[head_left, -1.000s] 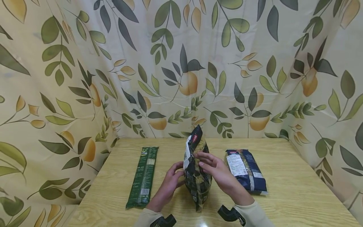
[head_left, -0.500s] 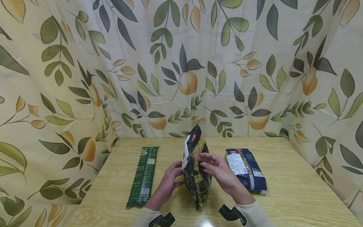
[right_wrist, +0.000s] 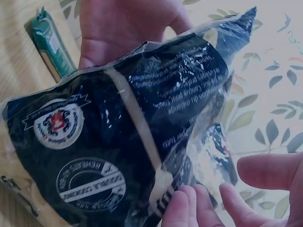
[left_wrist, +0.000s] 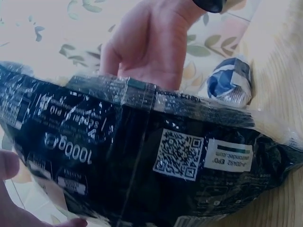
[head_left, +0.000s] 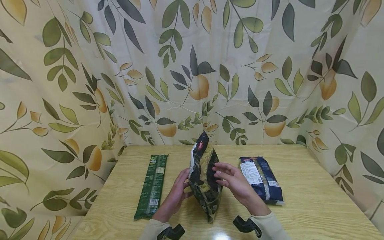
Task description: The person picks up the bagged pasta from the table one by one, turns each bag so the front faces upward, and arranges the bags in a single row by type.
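Note:
A black, clear-windowed pasta bag (head_left: 207, 180) stands on edge between the two hands, its top leaning left. Pale yellow contents show through its window, and "1000g" is printed on the film in the left wrist view. The left hand (head_left: 177, 190) lies against the bag's left side, some fingers hidden behind it. On the other side is the right hand (head_left: 237, 185), its fingers spread loosely and fingertips touching the bag. In the right wrist view, fingertips (right_wrist: 182, 205) of the right hand meet the film while the thumb stays apart from it.
A long green packet (head_left: 151, 186) lies flat on the wooden table (head_left: 102, 206) to the left. To the right lies a navy bag (head_left: 261, 180) with a white label. A leaf-and-fruit patterned curtain (head_left: 204, 66) hangs behind the table and along its sides.
The pasta bag's top has tipped to the left and its window side has turned more into view. The left hand has shifted slightly left with it; the right hand has moved slightly right.

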The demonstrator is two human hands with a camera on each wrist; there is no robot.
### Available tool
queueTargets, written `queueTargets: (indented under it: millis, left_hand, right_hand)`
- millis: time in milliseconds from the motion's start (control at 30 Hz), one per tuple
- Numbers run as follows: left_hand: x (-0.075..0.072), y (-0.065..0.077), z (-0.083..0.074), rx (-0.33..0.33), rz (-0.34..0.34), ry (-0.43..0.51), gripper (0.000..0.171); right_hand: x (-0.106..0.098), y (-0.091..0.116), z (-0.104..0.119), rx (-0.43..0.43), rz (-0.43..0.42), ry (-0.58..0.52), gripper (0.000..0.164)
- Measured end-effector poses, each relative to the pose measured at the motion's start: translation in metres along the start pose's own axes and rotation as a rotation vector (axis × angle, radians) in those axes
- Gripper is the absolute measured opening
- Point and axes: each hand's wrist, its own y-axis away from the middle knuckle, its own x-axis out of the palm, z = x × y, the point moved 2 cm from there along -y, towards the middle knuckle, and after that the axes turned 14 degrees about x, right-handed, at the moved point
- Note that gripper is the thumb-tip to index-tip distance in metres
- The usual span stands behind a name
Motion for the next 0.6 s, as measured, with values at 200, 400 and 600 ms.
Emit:
queueTargets:
  millis: [200, 400, 600]
  left_hand:
    - [-0.003, -0.001, 0.0, -0.04, -0.009, 0.007, 0.077]
    - [-0.008, 0.002, 0.001, -0.052, 0.006, 0.074, 0.082]
    - [-0.011, 0.004, -0.001, -0.047, 0.025, 0.116, 0.082]
  right_hand:
    - [-0.001, -0.002, -0.005, 0.008, 0.009, -0.01, 0.049]
    - [-0.004, -0.005, -0.011, 0.02, 0.019, -0.018, 0.049]
    - [-0.005, -0.008, -0.014, 0.02, 0.026, -0.03, 0.05]
